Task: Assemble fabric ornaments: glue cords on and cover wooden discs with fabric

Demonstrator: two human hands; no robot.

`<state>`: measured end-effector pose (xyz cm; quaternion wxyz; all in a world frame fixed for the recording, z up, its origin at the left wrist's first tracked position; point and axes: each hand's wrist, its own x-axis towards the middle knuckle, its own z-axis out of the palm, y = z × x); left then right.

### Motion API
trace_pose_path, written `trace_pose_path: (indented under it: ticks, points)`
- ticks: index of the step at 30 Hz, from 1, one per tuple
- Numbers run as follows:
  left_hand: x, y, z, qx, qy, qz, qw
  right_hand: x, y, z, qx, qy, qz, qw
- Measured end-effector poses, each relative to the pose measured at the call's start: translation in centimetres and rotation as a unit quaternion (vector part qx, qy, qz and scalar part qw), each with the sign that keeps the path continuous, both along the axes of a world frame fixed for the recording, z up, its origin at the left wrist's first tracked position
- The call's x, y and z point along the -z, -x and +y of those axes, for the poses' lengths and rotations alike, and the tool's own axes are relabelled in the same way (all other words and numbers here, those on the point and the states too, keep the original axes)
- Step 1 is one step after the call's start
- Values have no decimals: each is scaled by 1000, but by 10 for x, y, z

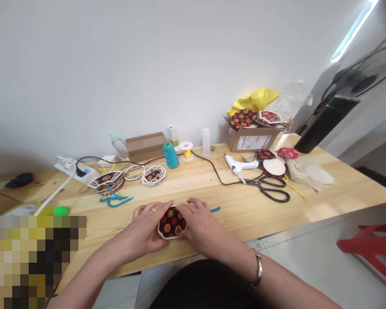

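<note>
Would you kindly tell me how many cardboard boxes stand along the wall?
2: a low box left of the teal thread cone, and a labelled box behind the white glue gun.

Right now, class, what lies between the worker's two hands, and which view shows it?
A dark floral-patterned piece with a pale rim lies between the left hand and the right hand, both touching it; the head view shows this.

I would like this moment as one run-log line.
left hand: holds patterned piece | right hand: holds same piece | piece: floral, pale-rimmed | near right hand: blue cord | table: glue gun, scissors
</note>
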<state>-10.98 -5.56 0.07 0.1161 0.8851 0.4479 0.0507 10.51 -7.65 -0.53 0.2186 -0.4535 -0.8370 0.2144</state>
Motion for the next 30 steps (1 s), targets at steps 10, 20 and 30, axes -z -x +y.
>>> trace_pose_path:
  ticks: [10, 20, 30]
  points:
    - [-3, -10, 4, 30, -5, 25, 999, 0, -2, 0, -10, 13, -3, 1000]
    - [-5, -13, 1, 65, -24, 29, 997, -10, -7, -1, -33, 56, 30, 997]
    - [3, -10, -12, 26, -50, -18, 998, -1, -39, -18, 103, 118, 120, 980]
